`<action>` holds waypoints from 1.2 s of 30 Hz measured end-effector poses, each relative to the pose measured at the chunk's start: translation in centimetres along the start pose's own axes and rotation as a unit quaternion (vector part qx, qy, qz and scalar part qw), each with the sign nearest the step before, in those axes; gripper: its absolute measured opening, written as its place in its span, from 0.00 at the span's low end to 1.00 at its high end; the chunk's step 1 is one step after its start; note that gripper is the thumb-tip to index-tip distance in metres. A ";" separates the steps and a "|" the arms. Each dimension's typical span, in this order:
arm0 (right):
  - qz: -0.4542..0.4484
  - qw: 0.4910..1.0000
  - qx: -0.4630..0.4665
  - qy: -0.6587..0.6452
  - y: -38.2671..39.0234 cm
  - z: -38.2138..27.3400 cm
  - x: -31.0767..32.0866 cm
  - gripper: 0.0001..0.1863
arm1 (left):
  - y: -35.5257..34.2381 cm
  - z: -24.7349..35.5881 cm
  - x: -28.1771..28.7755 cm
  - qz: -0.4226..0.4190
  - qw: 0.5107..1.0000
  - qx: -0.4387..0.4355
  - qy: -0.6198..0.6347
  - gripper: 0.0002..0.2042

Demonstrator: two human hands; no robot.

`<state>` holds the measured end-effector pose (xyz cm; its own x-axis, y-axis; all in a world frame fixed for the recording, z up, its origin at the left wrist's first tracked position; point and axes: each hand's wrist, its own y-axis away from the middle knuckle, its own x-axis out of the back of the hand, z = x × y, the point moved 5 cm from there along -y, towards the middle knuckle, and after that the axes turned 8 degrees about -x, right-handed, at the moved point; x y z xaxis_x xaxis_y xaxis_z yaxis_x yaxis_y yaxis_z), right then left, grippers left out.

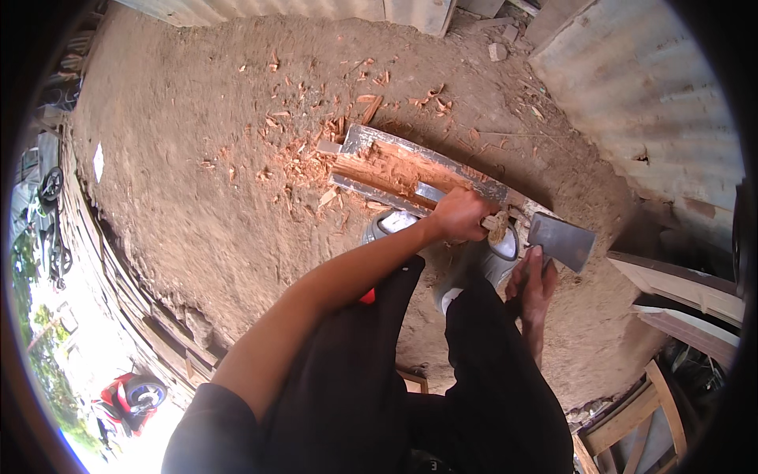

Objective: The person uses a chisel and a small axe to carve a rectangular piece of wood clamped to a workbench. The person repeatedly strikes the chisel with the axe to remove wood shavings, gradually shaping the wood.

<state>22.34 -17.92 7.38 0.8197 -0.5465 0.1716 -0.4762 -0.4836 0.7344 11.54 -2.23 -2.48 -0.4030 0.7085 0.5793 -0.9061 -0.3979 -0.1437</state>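
Wooden and half stripped of its grey skin, the plank lies on the dirt floor, its long axis running from the chip pile down toward the person's shoes. The left hand is nearer: arm stretched forward, it clenches the plank's near end. Just beyond that end, to the right, the right hand grips the hatchet close under its head, blade pointing away from the plank.

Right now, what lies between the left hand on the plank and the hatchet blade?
In the head view, between the left hand gripping the plank and the hatchet blade sits a grey shoe, with the plank's splintered end just above it.
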 end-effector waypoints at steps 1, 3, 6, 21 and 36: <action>0.004 1.000 -0.005 -0.009 0.0 0.5 -0.2 0.24 | -0.1 0.3 0.2 0.000 1.000 -0.007 -0.002 0.18; -0.016 0.995 -0.012 0.095 -0.6 0.6 -0.5 0.22 | -0.1 0.1 0.6 -0.031 0.999 0.017 -0.016 0.17; -0.043 0.991 -0.010 0.128 -1.3 0.4 -0.5 0.21 | -0.1 -0.4 1.1 -0.055 0.998 0.026 -0.024 0.18; -0.031 0.998 -0.004 0.056 1.7 0.0 2.0 0.23 | 1.0 1.6 0.2 -0.019 0.999 -0.034 0.031 0.22; -0.057 0.995 0.056 0.060 1.7 0.0 0.2 0.25 | -0.2 1.6 0.7 -0.081 0.996 0.013 0.044 0.17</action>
<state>21.76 -18.84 8.68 0.8992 -0.4011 0.1747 -0.4054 -0.6139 0.6774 11.64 -2.51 -0.77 -0.2624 0.8123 0.5208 -0.9569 -0.2886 -0.0321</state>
